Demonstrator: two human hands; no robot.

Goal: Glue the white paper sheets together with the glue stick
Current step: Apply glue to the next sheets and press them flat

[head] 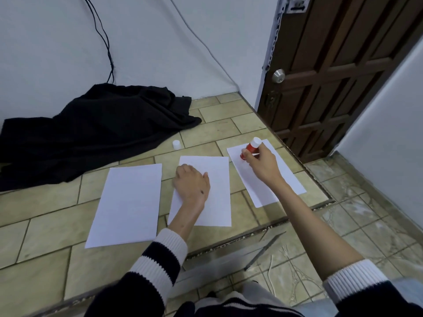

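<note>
Three white sheets lay apart on the tiled floor: the left sheet (128, 202), the middle sheet (215, 179) and the right sheet (270, 179), none yet joined. The right hand (261, 161) gripped the red glue stick (250, 148), its lower end down on the far part of the right sheet, probably spreading glue, though no glue showed. The left hand (192, 181) rested on the middle sheet, fingers seemingly bent under. The white cap (176, 144) stood beyond. Gluing looked barely begun; pressing sheets together remained.
</note>
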